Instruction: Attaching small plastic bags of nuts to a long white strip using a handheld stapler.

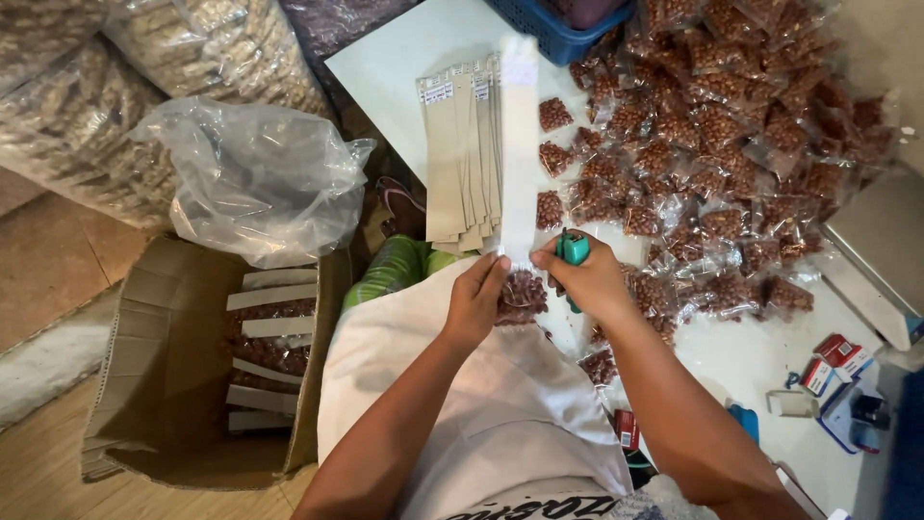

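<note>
My left hand (pixel 476 299) pinches a small clear packet of brown nuts (pixel 522 295) against the lower end of a long white cardboard strip (pixel 520 144). My right hand (pixel 589 279) grips a green stapler (pixel 574 249) right at the strip's end, beside the packet. The strip runs away from me over the white table (pixel 395 67). Three small nut packets (pixel 552 159) lie along its right edge. A fanned stack of beige card strips (pixel 462 154) lies just left of it.
A big heap of small nut packets (pixel 731 154) covers the table at right. A blue basket (pixel 553 29) sits at the far edge. A cardboard box (pixel 192 366) with finished strips stands on the floor at left, a clear plastic bag (pixel 255 178) above it. Small staple boxes (pixel 833 361) lie at right.
</note>
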